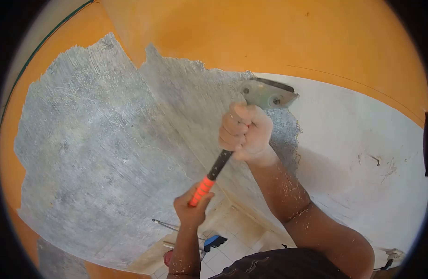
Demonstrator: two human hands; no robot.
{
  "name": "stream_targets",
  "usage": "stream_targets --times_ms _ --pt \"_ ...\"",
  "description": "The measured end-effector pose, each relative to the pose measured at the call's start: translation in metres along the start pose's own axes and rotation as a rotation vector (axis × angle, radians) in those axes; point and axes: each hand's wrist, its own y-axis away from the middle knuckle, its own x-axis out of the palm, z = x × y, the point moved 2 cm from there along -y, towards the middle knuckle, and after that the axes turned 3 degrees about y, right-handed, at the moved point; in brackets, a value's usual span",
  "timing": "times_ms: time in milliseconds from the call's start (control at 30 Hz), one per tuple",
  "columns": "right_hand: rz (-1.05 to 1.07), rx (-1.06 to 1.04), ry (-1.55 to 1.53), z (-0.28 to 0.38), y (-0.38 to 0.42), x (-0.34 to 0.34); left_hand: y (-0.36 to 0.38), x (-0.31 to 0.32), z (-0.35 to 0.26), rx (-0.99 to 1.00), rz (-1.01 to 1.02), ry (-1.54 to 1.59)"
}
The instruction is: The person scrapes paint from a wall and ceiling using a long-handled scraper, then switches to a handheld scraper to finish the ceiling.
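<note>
A long-handled wall scraper slants up and to the right in front of the wall. My right hand is closed in a fist around its shaft, close below the head. Lower down, my left hand grips the orange ribbed end of the handle. The scraper head, a flat plate with two round bolts and a dark blade, lies against the wall where bare grey plaster meets white coating. My fingers hide part of the shaft. Small pale flakes stick to my right forearm.
Orange paint covers the upper wall. Bare grey plaster spreads over the left wall, meeting the other wall at a corner. Below, a blue broom head rests by the tiled floor. A nail-like hook sticks out at right.
</note>
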Motion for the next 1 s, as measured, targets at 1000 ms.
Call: stream_targets --times_ms 1000 --pt "0.013 -0.016 -0.022 0.0 0.01 0.001 0.01 0.004 -0.002 0.057 0.028 -0.005"
